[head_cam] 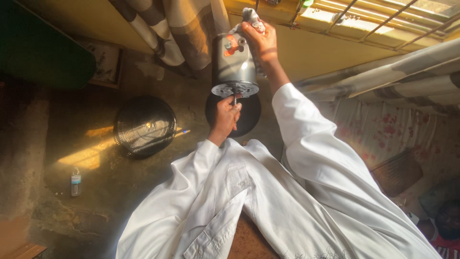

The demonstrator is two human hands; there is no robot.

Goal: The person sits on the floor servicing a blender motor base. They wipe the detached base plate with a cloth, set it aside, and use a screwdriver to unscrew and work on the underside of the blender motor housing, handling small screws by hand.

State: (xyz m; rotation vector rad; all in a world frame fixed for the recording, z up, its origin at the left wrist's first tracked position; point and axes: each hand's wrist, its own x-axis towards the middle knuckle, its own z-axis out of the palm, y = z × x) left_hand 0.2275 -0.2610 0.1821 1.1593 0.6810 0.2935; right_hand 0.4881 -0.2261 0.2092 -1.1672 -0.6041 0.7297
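At top centre, the right hand [261, 41] pressed a grey cloth [250, 17] on the shiny round metal fan motor [233, 62] — the left hand [226, 115] pinched its thin shaft [235, 99]. A black wire fan guard [144, 125] lay apart on the rough floor [96, 192].

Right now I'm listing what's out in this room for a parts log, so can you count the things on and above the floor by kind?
Fan motor housings, grey, held up by both hands: 1
Fan guard grilles, black, lying on the floor: 1
Round black discs behind the left hand: 1
Plastic water bottles standing on the floor: 1
Cloths in the right hand: 1
Total: 5
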